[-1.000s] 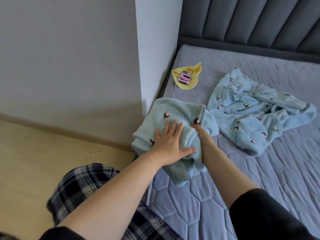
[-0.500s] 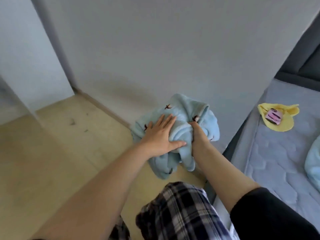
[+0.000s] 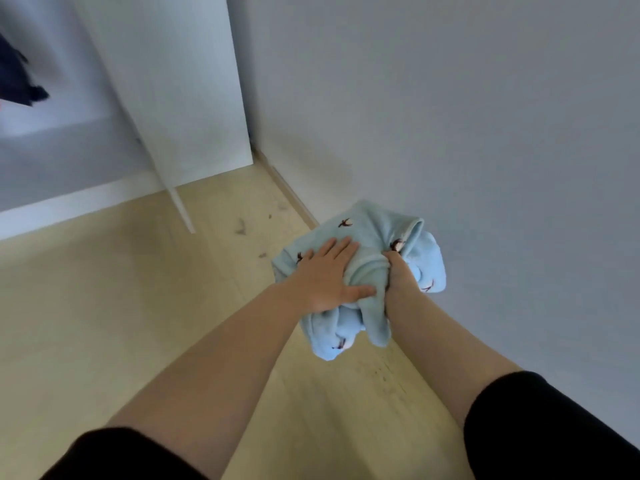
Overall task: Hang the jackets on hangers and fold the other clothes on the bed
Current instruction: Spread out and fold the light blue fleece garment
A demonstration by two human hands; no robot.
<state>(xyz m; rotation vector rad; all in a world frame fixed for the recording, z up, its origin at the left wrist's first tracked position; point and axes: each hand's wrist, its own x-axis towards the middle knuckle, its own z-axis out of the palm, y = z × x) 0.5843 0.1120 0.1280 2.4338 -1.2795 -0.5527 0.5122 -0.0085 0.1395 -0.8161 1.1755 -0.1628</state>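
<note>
Head view: looking down along both bare forearms, with black sleeves (image 3: 554, 427) at the bottom edge.
Fleece bundle: a pale blue folded fleece garment (image 3: 367, 233) with a small dark print is held in the air over the floor, close to the wall. It rests on nothing, and loose ends droop below the hands.
Left hand: the left hand (image 3: 325, 275) lies flat on top with straight, spread fingers and the thumb stretched out toward the other wrist. It presses down and grips nothing.
Right hand: the right hand (image 3: 398, 278) goes in from the bundle's right side and fabric bunches around it. The fingers are buried in the cloth, so I cannot tell whether they are curled or flat.
Why this hold: it looks like a sandwich carry, with the palm on top keeping the folds from springing open while the other hand takes the weight.
Task reading: this piece looks folded and on its way to be put down somewhere. No bed or hanger is in shot.
Floor: pale wood-look floor (image 3: 121, 306) with a few dark specks and scuffs near the baseboard (image 3: 287, 192).
Walls: a plain grey-white wall (image 3: 450, 116) meets the floor just beyond the bundle.
Left of the corner: a white cabinet panel (image 3: 180, 81) stands there, with a thin white slanted leg (image 3: 176, 199) in front of it.
Top left: a dark cloth (image 3: 17, 77) hangs at the edge, too blurred to name.
</note>
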